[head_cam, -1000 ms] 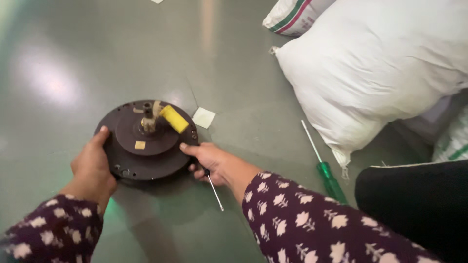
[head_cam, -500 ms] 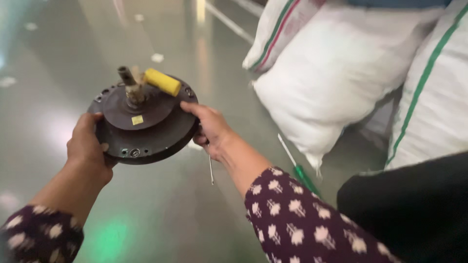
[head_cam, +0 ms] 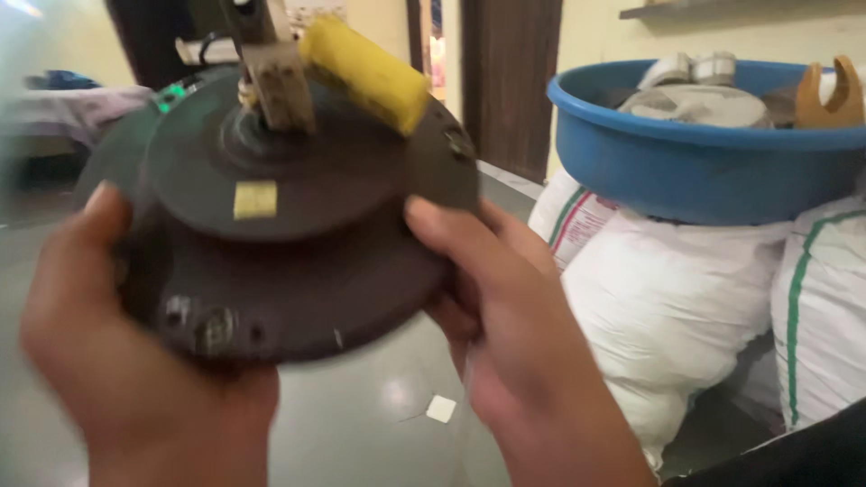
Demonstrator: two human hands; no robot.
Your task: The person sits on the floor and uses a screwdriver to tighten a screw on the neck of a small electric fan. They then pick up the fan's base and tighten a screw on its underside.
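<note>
Between our two hands, in the head view, we hold the dark round motor disc [head_cam: 289,225] up off the floor, tilted so its face looks toward us. Our left hand [head_cam: 135,379] grasps its lower left rim; our right hand [head_cam: 505,316] clasps the right rim, thumb on the face. Both sit equally near. Its shaft [head_cam: 271,72] points up and away, beside the yellow cylinder [head_cam: 365,72].

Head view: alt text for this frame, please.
Two hands, left hand and right hand, hold up a dark round motor disc with a yellow cylinder on top. Behind, a blue tub rests on white sacks.
</note>
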